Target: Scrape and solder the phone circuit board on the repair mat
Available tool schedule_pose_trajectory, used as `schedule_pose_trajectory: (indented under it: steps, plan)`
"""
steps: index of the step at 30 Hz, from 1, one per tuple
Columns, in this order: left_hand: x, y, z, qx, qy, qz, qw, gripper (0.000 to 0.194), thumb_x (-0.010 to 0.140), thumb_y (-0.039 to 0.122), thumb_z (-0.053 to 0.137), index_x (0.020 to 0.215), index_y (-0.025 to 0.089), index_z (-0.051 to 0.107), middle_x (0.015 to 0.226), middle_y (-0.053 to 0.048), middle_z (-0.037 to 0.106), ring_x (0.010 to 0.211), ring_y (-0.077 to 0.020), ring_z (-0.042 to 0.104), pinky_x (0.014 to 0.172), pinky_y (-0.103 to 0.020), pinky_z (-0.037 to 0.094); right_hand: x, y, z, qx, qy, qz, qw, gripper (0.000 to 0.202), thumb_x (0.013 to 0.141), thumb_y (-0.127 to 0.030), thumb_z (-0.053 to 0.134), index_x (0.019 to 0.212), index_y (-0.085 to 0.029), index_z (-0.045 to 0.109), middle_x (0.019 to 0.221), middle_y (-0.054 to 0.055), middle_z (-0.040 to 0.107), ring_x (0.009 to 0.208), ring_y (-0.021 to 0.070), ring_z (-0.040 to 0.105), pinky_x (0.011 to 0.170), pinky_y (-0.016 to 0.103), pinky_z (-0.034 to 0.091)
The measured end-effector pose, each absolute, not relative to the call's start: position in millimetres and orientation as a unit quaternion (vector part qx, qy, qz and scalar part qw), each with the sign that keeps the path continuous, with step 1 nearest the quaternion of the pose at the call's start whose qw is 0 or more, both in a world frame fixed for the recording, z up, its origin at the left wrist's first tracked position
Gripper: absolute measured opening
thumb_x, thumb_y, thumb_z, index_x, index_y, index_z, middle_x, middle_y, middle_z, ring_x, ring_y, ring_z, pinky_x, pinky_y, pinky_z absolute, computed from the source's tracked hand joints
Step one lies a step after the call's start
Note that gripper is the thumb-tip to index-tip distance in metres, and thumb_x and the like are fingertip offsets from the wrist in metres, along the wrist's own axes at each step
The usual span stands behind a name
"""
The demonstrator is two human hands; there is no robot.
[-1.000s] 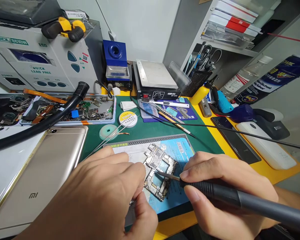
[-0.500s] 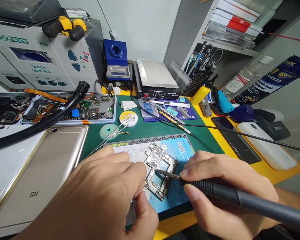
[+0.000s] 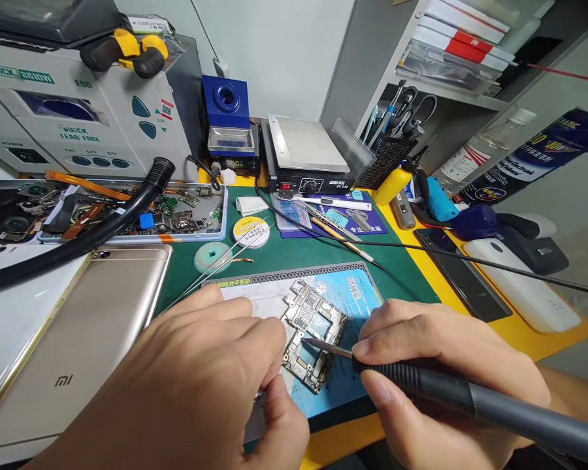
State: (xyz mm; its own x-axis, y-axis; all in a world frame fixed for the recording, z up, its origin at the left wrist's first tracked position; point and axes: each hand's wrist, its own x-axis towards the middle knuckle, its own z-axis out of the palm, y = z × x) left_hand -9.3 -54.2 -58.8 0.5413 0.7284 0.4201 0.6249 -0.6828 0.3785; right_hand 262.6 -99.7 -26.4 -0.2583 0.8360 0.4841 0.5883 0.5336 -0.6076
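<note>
My right hand [image 3: 436, 372] grips a black soldering iron [image 3: 421, 378] like a pen. The iron's tip lies over the cut-out and inner edge of a phone logic board [image 3: 304, 313]; whether it touches is hard to tell. The board rests on a blue and white work mat [image 3: 357, 326]. My left hand [image 3: 200, 372] is closed, thumb and fingers pinched beside the board's left edge. A small metallic glint shows between them, but what they hold is mostly hidden. Two thin silvery wires [image 3: 215, 266] run out from behind this hand.
A desoldering braid roll [image 3: 212, 258] and a round tin [image 3: 251, 232] sit behind the mat. Further back stand a heating plate [image 3: 308, 143] and a hot-air station [image 3: 88, 111]. Phones [image 3: 88, 339] lie left; a black cable [image 3: 470, 252] crosses to the right.
The soldering iron's tip has shifted slightly down and left over the board, with my right hand slightly lower. My left hand and the board look nearly the same.
</note>
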Motion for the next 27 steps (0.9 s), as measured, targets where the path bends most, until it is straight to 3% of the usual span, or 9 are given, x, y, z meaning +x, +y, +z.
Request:
schedule_pose_trajectory:
  steps: [3,6,9,12,16,18,21,24,27]
  plan:
    - [-9.4,-51.0,-65.2,0.869,0.368,0.317,0.093,0.027,0.094,0.016,0.064,0.079,0.031,0.047,0.068,0.006,0.037,0.062,-0.0204,0.041,0.092,-0.04,0.062,262.1,-98.5,-26.1,-0.464,-0.775,0.155,0.401,0.045,0.086,0.001,0.088,0.118,-0.031,0.083,0.088,-0.005,0.092,0.073,0.0157,0.091,0.075,0.02,0.076]
    - [-7.3,-46.9,-67.2,0.859,0.393,0.303,0.127,0.022,0.088,0.023,0.076,0.081,0.031,0.057,0.069,0.004,0.048,0.069,-0.0228,0.055,0.077,-0.036,0.06,259.4,-93.9,-24.6,-0.479,-0.755,0.174,0.414,0.045,0.085,0.003,0.087,0.113,-0.032,0.083,0.086,-0.005,0.091,0.069,0.0166,0.089,0.07,0.022,0.074]
    - [-4.5,-45.1,-63.4,0.852,0.41,0.288,0.152,0.018,0.085,0.027,0.082,0.086,0.031,0.064,0.073,0.002,0.057,0.075,-0.024,0.063,0.076,-0.034,0.063,258.9,-86.4,-22.7,-0.488,-0.723,0.227,0.433,0.042,0.081,0.003,0.085,0.103,-0.033,0.082,0.073,-0.008,0.085,0.054,0.0164,0.079,0.056,0.024,0.066]
    - [-5.6,-46.4,-59.6,0.853,0.412,0.28,0.155,0.016,0.086,0.027,0.082,0.09,0.031,0.067,0.075,0.002,0.061,0.076,-0.0241,0.066,0.077,-0.034,0.065,264.7,-79.3,-22.7,-0.492,-0.674,0.308,0.458,0.04,0.088,0.006,0.086,0.102,-0.032,0.084,0.068,-0.008,0.083,0.047,0.0187,0.077,0.046,0.025,0.065]
    - [-15.2,-49.2,-56.6,0.862,0.392,0.287,0.144,0.019,0.092,0.02,0.077,0.089,0.031,0.062,0.073,0.004,0.062,0.07,-0.0212,0.063,0.075,-0.034,0.062,272.6,-72.7,-25.2,-0.503,-0.623,0.308,0.513,0.038,0.102,0.003,0.09,0.112,-0.033,0.093,0.089,-0.002,0.098,0.06,0.0228,0.092,0.057,0.027,0.077]
    - [-20.8,-48.6,-54.5,0.872,0.359,0.307,0.128,0.023,0.1,0.014,0.067,0.089,0.031,0.056,0.073,0.006,0.062,0.066,-0.0185,0.062,0.074,-0.034,0.059,271.5,-69.9,-25.1,-0.535,-0.62,0.263,0.51,0.032,0.101,-0.001,0.093,0.106,-0.033,0.094,0.089,-0.002,0.099,0.059,0.0206,0.092,0.058,0.023,0.076]
    - [-25.7,-45.2,-51.0,0.883,0.322,0.324,0.108,0.025,0.108,0.009,0.054,0.099,0.032,0.058,0.082,0.008,0.073,0.073,-0.0158,0.075,0.073,-0.036,0.057,265.4,-66.7,-22.3,-0.563,-0.615,0.244,0.495,0.026,0.098,-0.006,0.096,0.097,-0.032,0.092,0.085,-0.002,0.099,0.054,0.0185,0.09,0.055,0.019,0.073]
    - [-25.4,-41.9,-48.8,0.878,0.344,0.31,0.118,0.021,0.107,0.012,0.063,0.108,0.033,0.068,0.092,0.006,0.083,0.086,-0.0193,0.085,0.071,-0.036,0.058,260.4,-65.9,-19.4,-0.552,-0.605,0.265,0.508,0.024,0.098,-0.009,0.096,0.097,-0.032,0.091,0.085,-0.001,0.1,0.053,0.0208,0.091,0.055,0.02,0.076]
    - [-21.6,-40.8,-48.2,0.858,0.41,0.274,0.144,0.013,0.099,0.026,0.081,0.102,0.032,0.071,0.088,0.002,0.079,0.086,-0.0248,0.081,0.072,-0.035,0.065,259.0,-66.9,-18.6,-0.541,-0.594,0.289,0.521,0.027,0.096,-0.007,0.1,0.097,-0.032,0.092,0.082,-0.002,0.099,0.055,0.0217,0.093,0.056,0.018,0.077]
